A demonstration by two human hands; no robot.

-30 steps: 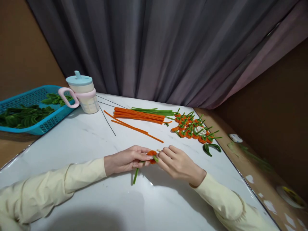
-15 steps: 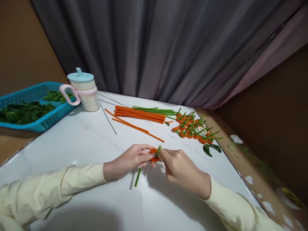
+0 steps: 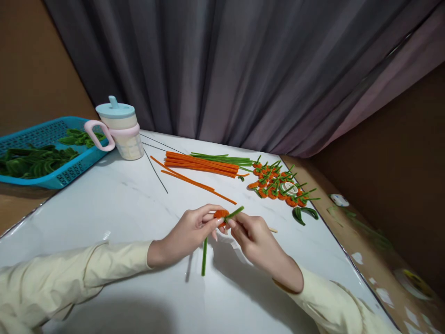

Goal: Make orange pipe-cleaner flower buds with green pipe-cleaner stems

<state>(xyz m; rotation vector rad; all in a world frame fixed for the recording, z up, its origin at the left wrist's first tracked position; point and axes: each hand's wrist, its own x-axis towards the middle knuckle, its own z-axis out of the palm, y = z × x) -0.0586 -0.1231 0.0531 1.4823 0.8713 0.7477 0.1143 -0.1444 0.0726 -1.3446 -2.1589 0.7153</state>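
From the head view, the left hand (image 3: 189, 234) pinches an orange ball (image 3: 220, 214) above the bench (image 3: 139, 222), near its front. The right hand (image 3: 260, 243) meets it at the green stem (image 3: 236, 212); whether its fingers grip, I cannot tell. Beyond lie orange strips (image 3: 201, 164) and finished-looking orange pieces (image 3: 263, 191).

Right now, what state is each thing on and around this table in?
Left hand: closed on the orange piece
Right hand: fingers curled beside that piece, grip unclear
Green strip: slanting up beside the orange piece
Cup: upright, lid on
Basket: holding green leaf-like pieces
Orange strips: mostly piled, some lying apart
Orange-and-green pieces: clustered, a pale ring among them
Curtain: hanging in folds
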